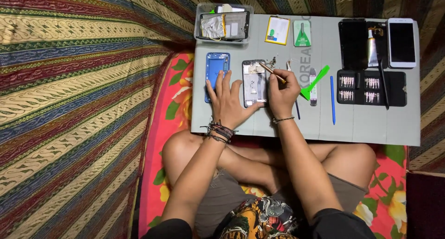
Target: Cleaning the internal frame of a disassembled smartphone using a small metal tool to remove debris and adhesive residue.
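Your left hand lies flat with fingers spread on the grey mat, its thumb pressed against the bottom edge of the opened phone, a slim rectangular frame with pale metal insides that lies at the mat's middle left. Your right hand is closed around one thin screwdriver with a brownish shaft, whose tip points at the phone's upper right corner.

Just left of the phone, partly under your left fingers, lies one glossy blue back cover. Above it stands one clear plastic tray holding a phone part and silvery foil pieces. Along the mat's top edge you have one flat battery with a yellow border and one small green packet.

Right of your right hand sit one bright green plastic pry tool, angled, and one straight blue pry stick.

At the far right there are two more slabs: one black screen panel and one white phone with a dark screen, with a small tube between them. Below them lies one black bit case showing four clusters of metal bits.

You wear several dark cord bracelets on the left wrist and one thin bracelet on the right.
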